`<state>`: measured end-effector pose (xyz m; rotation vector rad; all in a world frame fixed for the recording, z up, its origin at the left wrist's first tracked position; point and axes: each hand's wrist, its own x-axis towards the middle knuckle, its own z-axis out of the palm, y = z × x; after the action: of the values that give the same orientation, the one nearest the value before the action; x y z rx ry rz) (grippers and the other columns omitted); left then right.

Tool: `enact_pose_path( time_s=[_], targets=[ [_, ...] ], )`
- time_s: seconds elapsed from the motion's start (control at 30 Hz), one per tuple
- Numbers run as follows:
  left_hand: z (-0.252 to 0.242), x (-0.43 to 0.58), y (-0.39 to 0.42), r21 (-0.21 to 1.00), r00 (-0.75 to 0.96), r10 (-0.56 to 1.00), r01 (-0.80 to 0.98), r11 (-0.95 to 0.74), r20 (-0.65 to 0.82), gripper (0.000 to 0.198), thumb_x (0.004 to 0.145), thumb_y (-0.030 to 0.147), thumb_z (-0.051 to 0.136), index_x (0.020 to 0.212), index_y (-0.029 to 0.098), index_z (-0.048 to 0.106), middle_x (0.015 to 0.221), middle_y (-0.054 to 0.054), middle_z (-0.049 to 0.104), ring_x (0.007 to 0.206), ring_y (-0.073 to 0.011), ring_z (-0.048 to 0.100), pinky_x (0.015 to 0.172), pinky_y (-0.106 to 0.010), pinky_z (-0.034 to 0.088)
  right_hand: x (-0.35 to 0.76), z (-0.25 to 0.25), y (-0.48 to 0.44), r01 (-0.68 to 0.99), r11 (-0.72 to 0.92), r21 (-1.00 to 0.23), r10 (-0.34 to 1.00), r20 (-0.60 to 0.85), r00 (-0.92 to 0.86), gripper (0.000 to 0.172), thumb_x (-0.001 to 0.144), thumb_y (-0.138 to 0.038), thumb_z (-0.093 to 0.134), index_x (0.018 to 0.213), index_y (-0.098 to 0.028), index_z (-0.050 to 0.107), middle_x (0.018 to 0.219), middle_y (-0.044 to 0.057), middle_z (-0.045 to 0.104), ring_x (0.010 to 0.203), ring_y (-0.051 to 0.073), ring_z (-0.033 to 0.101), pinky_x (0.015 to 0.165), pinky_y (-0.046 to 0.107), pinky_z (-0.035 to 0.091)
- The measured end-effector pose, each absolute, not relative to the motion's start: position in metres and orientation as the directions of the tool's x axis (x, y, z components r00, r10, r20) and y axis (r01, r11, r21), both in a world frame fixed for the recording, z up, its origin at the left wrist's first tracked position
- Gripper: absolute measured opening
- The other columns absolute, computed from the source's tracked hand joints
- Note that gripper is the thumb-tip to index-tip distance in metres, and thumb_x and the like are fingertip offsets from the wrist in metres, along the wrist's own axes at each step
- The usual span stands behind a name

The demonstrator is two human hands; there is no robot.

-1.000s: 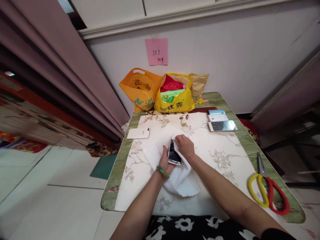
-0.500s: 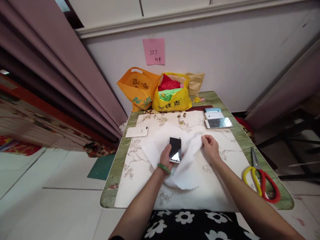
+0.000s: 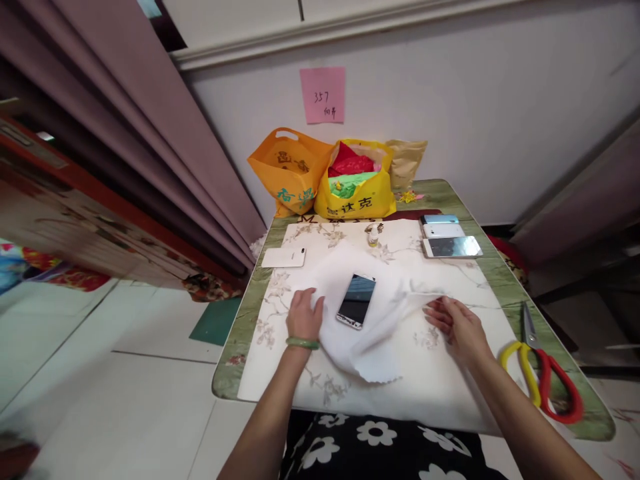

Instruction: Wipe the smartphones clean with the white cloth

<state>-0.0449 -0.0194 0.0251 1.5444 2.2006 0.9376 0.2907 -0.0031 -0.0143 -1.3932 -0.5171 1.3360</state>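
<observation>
A smartphone (image 3: pixel 357 301) with a dark screen lies face up on a white cloth (image 3: pixel 345 347) spread over the table. My left hand (image 3: pixel 305 315), with a green bangle at the wrist, rests at the cloth's left edge. Its thumb and fingers are apart and it holds nothing. On the other side, my right hand (image 3: pixel 460 327) pinches the cloth's right corner, which is lifted in loose folds beside the phone.
A white phone back (image 3: pixel 283 258) lies at left. Several phones (image 3: pixel 453 247) sit at right, behind red and yellow scissors (image 3: pixel 543 373). A small bottle (image 3: pixel 373 234) stands behind the cloth. An orange bag (image 3: pixel 290 170) and a yellow bag (image 3: pixel 356 200) stand at the back.
My left hand has let go of the smartphone, which now lies on the cloth, and moved left. My right hand has drawn the cloth's corner toward the right and nearer me.
</observation>
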Motion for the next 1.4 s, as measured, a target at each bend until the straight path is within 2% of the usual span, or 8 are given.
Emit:
enact_pose_path(
  time_s=[0.2, 0.3, 0.43, 0.63, 0.83, 1.07, 1.3, 1.4],
  targets=[
    [0.022, -0.076, -0.051, 0.423, -0.453, 0.884, 0.783, 0.455, -0.114, 0.029, 0.083, 0.052, 0.054, 0.077, 0.024, 0.056, 0.061, 0.0, 0.058, 0.061, -0.0205, 0.057, 0.06, -0.03, 0.038, 0.278, -0.006, -0.033, -0.035, -0.418, -0.908, 0.903, -0.42, 0.093, 0.048, 0.079, -0.065, 0.06, 0.076, -0.018, 0.065, 0.066, 0.007, 0.067, 0.052, 0.016, 0.062, 0.045, 0.026, 0.051],
    [0.021, -0.06, -0.06, 0.455, -0.253, 0.967, 0.865, 0.21, 0.034, 0.024, 0.084, 0.045, 0.055, 0.093, 0.023, 0.06, 0.089, -0.007, 0.067, 0.085, -0.0239, 0.063, 0.072, -0.034, 0.044, 0.268, 0.009, -0.04, 0.335, -0.133, -0.933, 0.981, -0.077, 0.177, 0.041, 0.079, -0.061, 0.061, 0.067, -0.022, 0.059, 0.057, 0.002, 0.061, 0.052, 0.016, 0.057, 0.054, 0.031, 0.051],
    [0.025, -0.042, -0.065, 0.448, 0.304, 0.942, 0.829, -0.335, 0.142, 0.042, 0.082, 0.027, 0.055, 0.124, 0.025, 0.055, 0.136, -0.011, 0.053, 0.128, -0.0294, 0.044, 0.111, -0.049, 0.022, 0.259, 0.033, -0.037, 0.654, 0.34, -0.676, 0.924, 0.368, -0.099, 0.04, 0.076, -0.05, 0.069, 0.109, -0.027, 0.063, 0.112, 0.01, 0.067, 0.105, 0.03, 0.06, 0.095, 0.047, 0.045],
    [0.039, -0.056, -0.076, 0.334, 0.482, 0.875, 0.82, -0.465, 0.035, 0.057, 0.074, 0.008, 0.047, 0.13, 0.022, 0.051, 0.116, -0.012, 0.06, 0.117, -0.0268, 0.049, 0.114, -0.056, 0.008, 0.257, 0.022, -0.036, 0.544, 0.737, -0.401, 0.663, 0.272, -0.698, 0.062, 0.083, -0.015, 0.054, 0.142, -0.029, 0.041, 0.132, 0.006, 0.059, 0.133, 0.028, 0.042, 0.115, 0.059, 0.018],
    [0.045, -0.065, -0.081, 0.268, 0.408, 0.912, 0.874, -0.406, 0.051, 0.025, 0.081, 0.012, 0.047, 0.097, 0.023, 0.062, 0.089, -0.005, 0.06, 0.096, -0.0221, 0.054, 0.109, -0.053, 0.023, 0.248, 0.003, -0.044, 0.589, 0.739, -0.327, 0.674, 0.35, -0.651, 0.043, 0.09, -0.011, 0.047, 0.128, -0.028, 0.057, 0.122, 0.006, 0.065, 0.127, 0.025, 0.049, 0.114, 0.059, 0.021],
    [0.054, -0.064, -0.08, 0.293, 0.561, 0.827, 0.787, -0.543, 0.025, 0.029, 0.063, 0.005, 0.049, 0.087, 0.021, 0.054, 0.141, -0.009, 0.049, 0.138, -0.029, 0.03, 0.115, -0.057, 0.009, 0.246, 0.013, -0.047, 0.551, 0.751, -0.365, 0.661, 0.417, -0.625, 0.013, 0.093, -0.023, 0.054, 0.1, -0.023, 0.065, 0.107, 0.005, 0.069, 0.121, 0.024, 0.054, 0.114, 0.057, 0.021],
    [0.05, -0.068, -0.074, 0.23, 0.47, 0.882, 0.855, -0.464, 0.029, 0.045, 0.066, 0.007, 0.051, 0.108, 0.022, 0.058, 0.091, -0.005, 0.063, 0.1, -0.025, 0.055, 0.111, -0.058, 0.016, 0.242, 0.012, -0.053, 0.562, 0.712, -0.421, 0.702, 0.413, -0.58, 0.012, 0.095, -0.021, 0.05, 0.1, -0.022, 0.061, 0.09, 0.002, 0.07, 0.097, 0.02, 0.064, 0.109, 0.05, 0.031],
    [0.051, -0.086, -0.072, 0.144, 0.412, 0.909, 0.898, -0.417, 0.064, 0.05, 0.065, 0.004, 0.053, 0.11, 0.023, 0.062, 0.086, -0.005, 0.062, 0.094, -0.0246, 0.055, 0.107, -0.057, 0.023, 0.238, 0.013, -0.055, 0.59, 0.675, -0.443, 0.738, 0.394, -0.548, 0.013, 0.096, -0.023, 0.049, 0.099, -0.021, 0.061, 0.087, 0.004, 0.069, 0.081, 0.017, 0.064, 0.085, 0.035, 0.047]
  ],
)
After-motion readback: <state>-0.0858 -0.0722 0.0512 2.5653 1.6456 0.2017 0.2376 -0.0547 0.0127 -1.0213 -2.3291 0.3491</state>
